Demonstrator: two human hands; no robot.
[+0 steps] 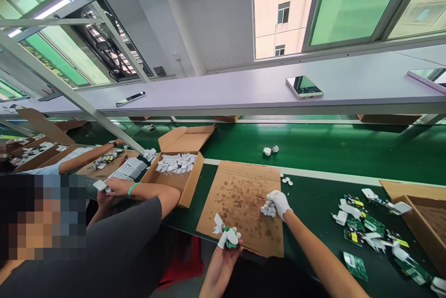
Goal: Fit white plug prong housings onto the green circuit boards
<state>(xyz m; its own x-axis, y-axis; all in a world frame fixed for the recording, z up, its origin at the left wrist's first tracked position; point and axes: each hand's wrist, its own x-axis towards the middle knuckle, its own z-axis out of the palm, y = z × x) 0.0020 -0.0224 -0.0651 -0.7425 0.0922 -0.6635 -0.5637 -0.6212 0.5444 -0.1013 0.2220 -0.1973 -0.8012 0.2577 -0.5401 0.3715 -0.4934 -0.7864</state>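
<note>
My left hand point(226, 261) is closed around a green circuit board point(231, 238) with white parts on it, near the front edge of the cardboard sheet. A white strip-like piece point(219, 224) sticks up from the board, and white covers at least one fingertip. In a white glove, my right hand point(278, 201) reaches down to a small heap of white round pieces point(267, 209) on the cardboard sheet point(245, 186). Its fingers are drawn together at the heap's edge; whatever they pinch is hidden. Dark round stains mark much of the cardboard.
Several circuit boards with white parts point(372, 226) lie at right beside an open carton point(427, 223). Left of the cardboard stands a box point(195, 182) of white pieces. A co-worker's arm point(149, 191) reaches in at left. Two small items point(271, 150) lie on the green belt point(331, 144).
</note>
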